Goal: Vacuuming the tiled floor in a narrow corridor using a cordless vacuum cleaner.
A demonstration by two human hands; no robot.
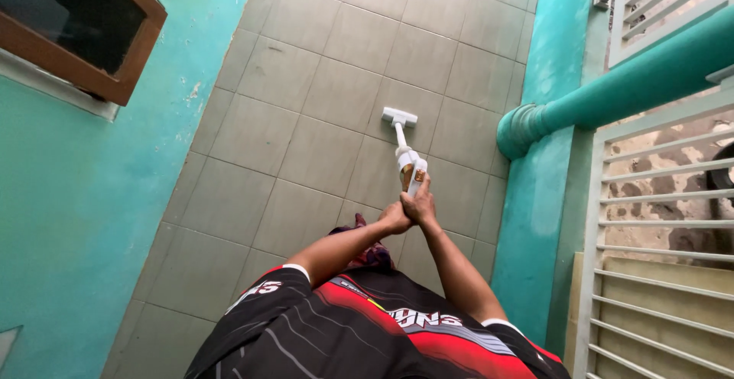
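You had both arms stretched fwd & down, right hand (420, 205) wrapped tight round the white stick vacuum (405, 153), left hand (394, 218) clasped vs it; vacuum head sat on the tiled floor (306, 96).

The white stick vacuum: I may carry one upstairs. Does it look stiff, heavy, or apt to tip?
The white stick vacuum looks stiff: its tube runs straight to the floor head. Probably top-heavy, with the bulk near the right hand and left hand. Released, it would likely tip.

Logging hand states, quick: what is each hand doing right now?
Left hand: closed on the handle of the white stick vacuum.
Right hand: closed on the same handle.
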